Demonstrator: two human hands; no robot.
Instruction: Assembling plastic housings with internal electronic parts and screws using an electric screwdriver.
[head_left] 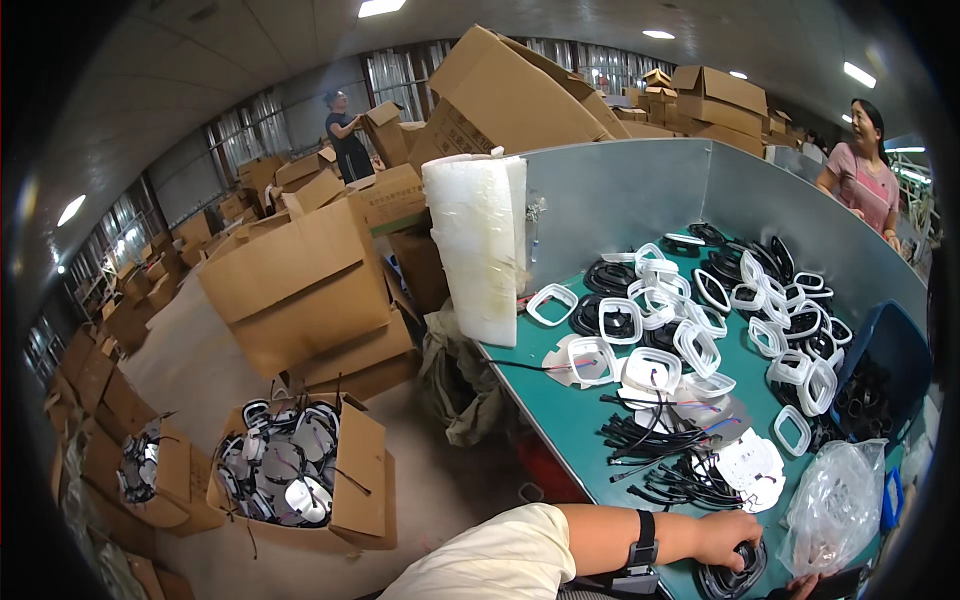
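Note:
My left hand (725,538) reaches across the near edge of the workbench, fingers curled on a black rounded part (735,578) that looks like a housing or a coiled cable. Only some fingers of my right hand (803,585) show at the bottom edge, beside a dark object; what they hold is hidden. Just beyond my left hand are white round plates (750,470) and a bundle of black cables with connectors (640,435). A clear plastic bag (835,510) lies to the right.
White rounded-square frames (697,347) and black coils cover the green bench (560,425), which has grey partitions (620,195). A blue bin (888,350) holds black parts. An open carton of assembled parts (360,480) stands on the floor at left. Two people stand farther off.

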